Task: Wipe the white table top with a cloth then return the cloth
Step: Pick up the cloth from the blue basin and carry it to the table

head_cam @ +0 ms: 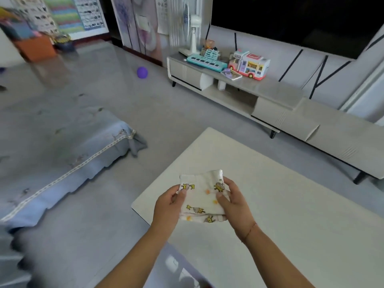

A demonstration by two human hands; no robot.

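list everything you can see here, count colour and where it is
cloth: one, white with yellow animal prints, folded, held over the table
table: one, white, lower right
ball: one, purple, on the floor, far centre
toy keyboard: one, teal, on the cabinet's left end
toy bus: one, pink and white, on the cabinet right of the toy keyboard
fan: one, white, behind the toy keyboard
cabinet: one, beige, along the far wall
fabric cover: one, blue-grey, over low furniture, left
left hand: one, pinches the cloth's left edge
right hand: one, pinches the cloth's right edge
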